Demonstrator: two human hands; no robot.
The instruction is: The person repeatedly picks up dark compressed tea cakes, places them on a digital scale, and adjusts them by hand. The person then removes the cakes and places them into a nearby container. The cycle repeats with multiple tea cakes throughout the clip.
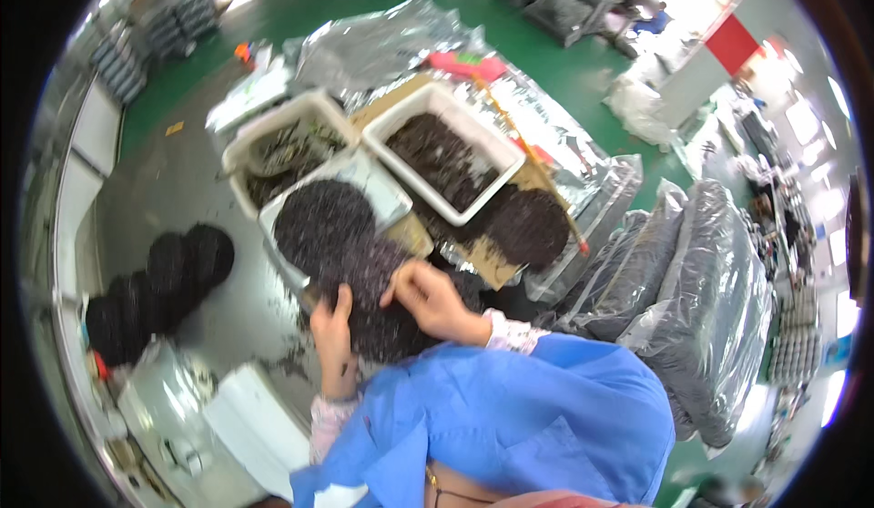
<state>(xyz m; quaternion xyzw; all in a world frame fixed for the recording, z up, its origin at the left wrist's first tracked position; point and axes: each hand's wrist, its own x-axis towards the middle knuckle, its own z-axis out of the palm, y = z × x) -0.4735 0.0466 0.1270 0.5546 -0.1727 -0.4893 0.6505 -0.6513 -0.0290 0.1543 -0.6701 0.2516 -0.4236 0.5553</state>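
In my left hand (332,344) is the left edge of a dark, shaggy fibrous piece (372,269), gripped with the thumb on top. The fingers of my right hand (430,296) pinch near the right side of the same piece; the image is blurred there. Just beyond, a round dark fibrous pad (324,224) lies on a white tray (392,201). More dark fibrous material (389,334) sits below my hands, against the blue work coat. What exactly the material is cannot be told.
A white tub (444,211) holds dark scraps; a cream tub (235,160) holds debris. Another dark round pad (529,228) rests on cardboard at right. Stacked dark rounds (160,283) stand at left. Filled plastic bags (703,303) lie at right. A thin orange rod (532,160) crosses the plastic-covered surface.
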